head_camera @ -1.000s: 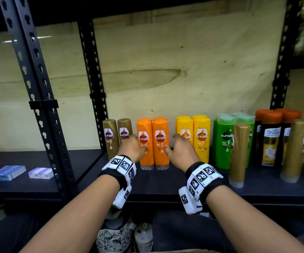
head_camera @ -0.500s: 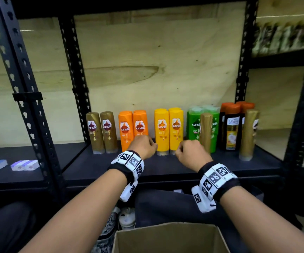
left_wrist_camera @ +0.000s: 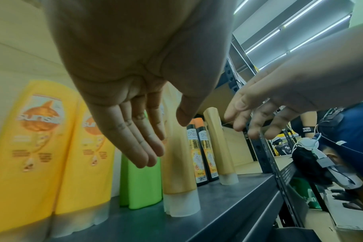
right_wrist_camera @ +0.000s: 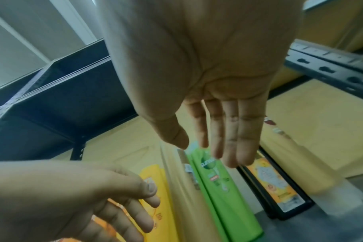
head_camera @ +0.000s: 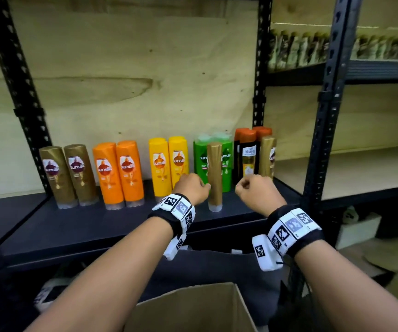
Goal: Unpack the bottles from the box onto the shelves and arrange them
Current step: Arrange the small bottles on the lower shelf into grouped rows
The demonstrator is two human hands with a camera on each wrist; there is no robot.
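Observation:
Pairs of upright bottles line the dark shelf: gold, orange, yellow, green and black with orange caps. One gold bottle stands alone in front of the green pair, another at the row's right end. My left hand hovers just left of the lone gold bottle, my right hand just to its right. The wrist views show the left hand and right hand with relaxed, straight fingers, holding nothing.
An open cardboard box sits below the shelf's front edge, between my forearms. Black perforated uprights frame the bay. The neighbouring bay at the right has a bare wooden shelf and a blurred row of bottles higher up.
Both hands have moved right along the shelf, from the orange bottles past the yellow ones to either side of the lone gold bottle. The box has come into view.

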